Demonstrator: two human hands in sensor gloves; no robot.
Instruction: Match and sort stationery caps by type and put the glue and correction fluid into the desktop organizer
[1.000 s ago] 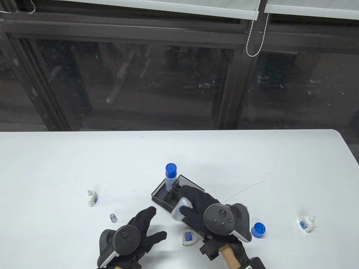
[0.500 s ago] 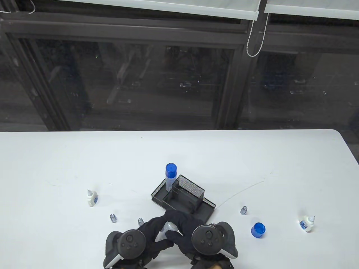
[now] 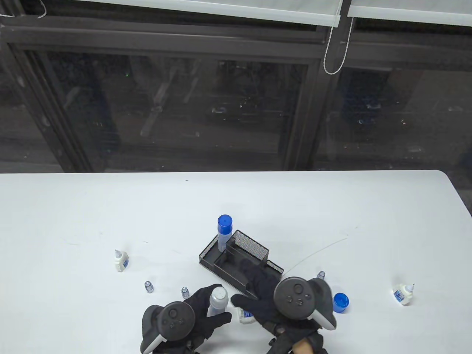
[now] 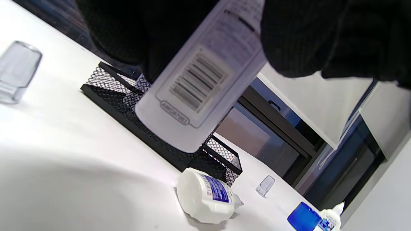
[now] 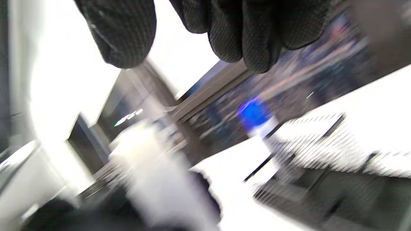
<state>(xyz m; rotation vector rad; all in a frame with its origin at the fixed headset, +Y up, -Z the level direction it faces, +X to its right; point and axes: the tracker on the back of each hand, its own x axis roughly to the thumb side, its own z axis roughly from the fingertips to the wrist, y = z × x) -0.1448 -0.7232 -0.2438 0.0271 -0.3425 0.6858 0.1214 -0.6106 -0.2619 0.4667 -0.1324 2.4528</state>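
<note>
My left hand (image 3: 214,306) grips an uncapped white glue stick (image 3: 217,299) upright at the table's front; in the left wrist view its barcode side (image 4: 196,80) fills the middle. To its right my right hand (image 3: 246,285) is open over the front edge of the black mesh organizer (image 3: 243,245), holding nothing. A correction fluid bottle (image 3: 244,315) lies on its side between the hands. A blue-capped glue stick (image 3: 224,231) stands in the organizer's left compartment. A loose blue cap (image 3: 340,302) sits right of my right hand. The right wrist view is blurred; its fingers (image 5: 250,32) hang free.
Small clear caps stand at the left (image 3: 148,286), by my left hand (image 3: 185,292) and behind my right hand (image 3: 320,275). Two uncapped correction fluid bottles stand far left (image 3: 121,260) and far right (image 3: 402,294). Dark windows lie beyond the table's far edge.
The right hand carried the uncapped glue stick from over the organizer to the front, passed it to the left hand and let go, then moved right. The left hand now grips it.
</note>
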